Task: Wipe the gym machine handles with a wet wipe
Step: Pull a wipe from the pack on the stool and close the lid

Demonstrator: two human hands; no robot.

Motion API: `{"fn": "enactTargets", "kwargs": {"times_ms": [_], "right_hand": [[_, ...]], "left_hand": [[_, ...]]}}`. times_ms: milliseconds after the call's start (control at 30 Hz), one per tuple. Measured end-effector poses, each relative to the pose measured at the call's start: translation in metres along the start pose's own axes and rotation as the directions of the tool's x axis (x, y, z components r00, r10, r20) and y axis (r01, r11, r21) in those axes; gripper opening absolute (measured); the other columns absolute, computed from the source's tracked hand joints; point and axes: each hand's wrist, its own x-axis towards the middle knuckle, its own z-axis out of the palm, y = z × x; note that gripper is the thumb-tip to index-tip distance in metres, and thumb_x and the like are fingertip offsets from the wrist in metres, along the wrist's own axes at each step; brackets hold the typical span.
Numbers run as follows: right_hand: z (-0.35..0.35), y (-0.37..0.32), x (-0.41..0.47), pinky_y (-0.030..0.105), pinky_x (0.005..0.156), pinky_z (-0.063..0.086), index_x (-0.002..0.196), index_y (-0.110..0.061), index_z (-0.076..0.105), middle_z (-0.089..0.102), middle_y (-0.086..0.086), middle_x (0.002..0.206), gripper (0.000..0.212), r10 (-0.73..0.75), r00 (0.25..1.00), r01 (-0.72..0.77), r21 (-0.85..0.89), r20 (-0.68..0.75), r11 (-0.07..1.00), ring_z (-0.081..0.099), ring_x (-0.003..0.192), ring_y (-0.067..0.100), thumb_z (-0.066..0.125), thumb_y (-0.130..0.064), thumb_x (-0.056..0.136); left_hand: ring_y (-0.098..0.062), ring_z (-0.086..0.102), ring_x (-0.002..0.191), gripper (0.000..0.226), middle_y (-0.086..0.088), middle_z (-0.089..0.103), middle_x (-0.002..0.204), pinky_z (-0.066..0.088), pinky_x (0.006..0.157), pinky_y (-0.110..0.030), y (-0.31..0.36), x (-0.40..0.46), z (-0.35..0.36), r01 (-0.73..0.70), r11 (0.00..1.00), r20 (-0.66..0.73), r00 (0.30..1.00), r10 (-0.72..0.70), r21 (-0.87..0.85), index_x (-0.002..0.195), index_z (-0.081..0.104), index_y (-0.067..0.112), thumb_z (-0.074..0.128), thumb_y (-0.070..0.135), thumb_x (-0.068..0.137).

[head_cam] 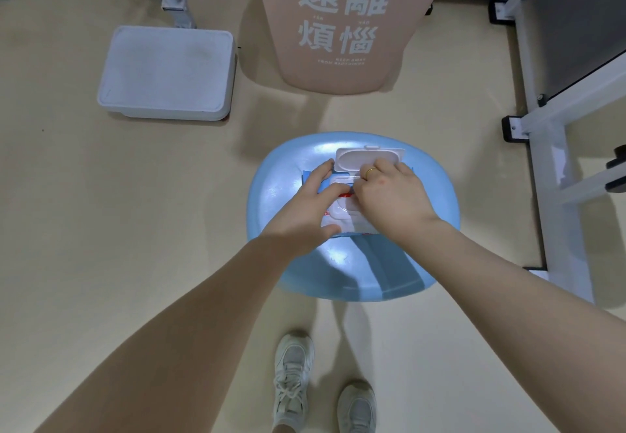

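Observation:
A blue and white wet wipe pack [342, 219] lies on a light blue plastic stool [352, 263] in front of me. Its white flip lid [369, 158] stands open at the far side. My left hand [308, 209] presses down on the pack's left side, thumb on the near edge and fingers over the top. My right hand [389, 195], with a gold ring on one finger, has its fingertips pinched at the pack's opening. Whether a wipe is between those fingers is hidden. No machine handle is clearly in view.
A white lidded bin [166, 73] sits on the beige floor at the left. A pink padded board with white characters [345, 22] stands behind the stool. A white gym machine frame [555, 147] runs along the right. My two pale sneakers [321, 392] are below.

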Motion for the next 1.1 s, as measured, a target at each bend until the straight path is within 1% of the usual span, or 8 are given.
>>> {"fn": "enactTargets", "kwargs": {"times_ms": [133,267,400,500,700,833,1000,1100], "right_hand": [[0.0,0.006,0.003,0.022,0.059,0.039,0.047,-0.023,0.062,0.055,-0.007,0.049,0.026,-0.075,0.993,0.073,-0.026,-0.091,0.997,0.054,0.051,0.016,0.087,-0.027,0.037],[0.005,0.01,0.002,0.029,0.063,0.023,0.05,-0.012,0.062,0.055,0.002,0.05,0.021,-0.097,0.97,0.117,0.078,-0.221,0.99,0.053,0.049,0.023,0.083,-0.014,0.048],[0.011,0.015,-0.003,0.03,0.063,0.028,0.058,-0.01,0.059,0.053,0.005,0.054,0.014,-0.027,0.958,0.082,0.183,-0.285,0.98,0.052,0.051,0.026,0.073,-0.01,0.059],[0.017,0.024,-0.008,0.032,0.07,0.028,0.076,-0.014,0.067,0.061,0.004,0.068,0.011,-0.087,0.943,0.159,0.205,-0.322,0.966,0.058,0.061,0.027,0.067,-0.011,0.066],[0.016,0.023,0.0,0.03,0.07,0.029,0.068,-0.015,0.067,0.06,0.0,0.065,0.021,-0.227,0.923,0.239,0.003,-0.31,0.971,0.058,0.062,0.023,0.081,-0.006,0.055],[0.018,0.02,0.003,0.029,0.067,0.027,0.061,-0.014,0.064,0.057,0.0,0.059,0.027,-0.201,0.932,0.217,0.022,-0.3,0.976,0.056,0.057,0.022,0.085,-0.007,0.045],[0.017,0.023,0.001,0.03,0.066,0.044,0.073,-0.01,0.068,0.061,0.007,0.068,0.022,-0.159,0.957,0.208,0.193,-0.241,0.959,0.062,0.067,0.027,0.08,-0.005,0.055],[0.014,0.03,-0.005,0.033,0.07,0.033,0.094,-0.005,0.067,0.062,0.013,0.091,0.017,-0.088,0.989,0.129,0.379,-0.122,0.916,0.056,0.092,0.032,0.059,-0.004,0.079]], "left_hand": [[-0.01,0.022,0.139,0.058,0.003,0.001,0.156,0.04,0.098,-0.028,0.002,-0.001,0.0,-0.005,0.999,0.004,1.0,0.005,0.032,0.127,0.047,0.027,0.06,0.004,0.076],[-0.012,0.027,0.137,0.056,0.005,0.002,0.156,0.04,0.098,-0.028,0.003,-0.002,0.0,0.0,0.999,-0.012,1.0,0.0,0.043,0.125,0.046,0.023,0.061,0.003,0.076],[-0.011,0.025,0.137,0.052,0.005,0.001,0.157,0.038,0.097,-0.027,0.001,-0.002,0.001,0.005,0.998,-0.02,1.0,-0.004,0.057,0.124,0.045,0.019,0.062,0.005,0.077],[-0.007,0.026,0.135,0.054,0.008,0.002,0.156,0.038,0.094,-0.026,0.0,-0.001,0.001,0.001,0.999,-0.02,1.0,0.0,0.036,0.125,0.045,0.022,0.062,0.005,0.076],[-0.007,0.032,0.132,0.046,0.008,0.006,0.156,0.044,0.092,-0.031,-0.005,-0.001,0.0,-0.014,1.0,-0.02,1.0,0.014,0.0,0.115,0.048,0.023,0.063,0.006,0.075],[-0.006,0.026,0.135,0.043,0.006,0.007,0.156,0.038,0.092,-0.021,-0.005,0.0,0.001,-0.019,1.0,-0.021,1.0,0.019,-0.001,0.112,0.05,0.022,0.063,0.005,0.075],[-0.01,0.034,0.129,0.042,0.006,0.006,0.156,0.042,0.092,-0.028,-0.005,-0.001,0.001,-0.011,1.0,-0.013,1.0,0.011,0.011,0.114,0.052,0.022,0.062,0.006,0.076],[-0.011,0.038,0.126,0.044,0.007,0.005,0.156,0.044,0.093,-0.033,-0.005,-0.001,0.003,-0.011,1.0,-0.015,1.0,0.011,0.016,0.115,0.052,0.025,0.062,0.007,0.077]]}}
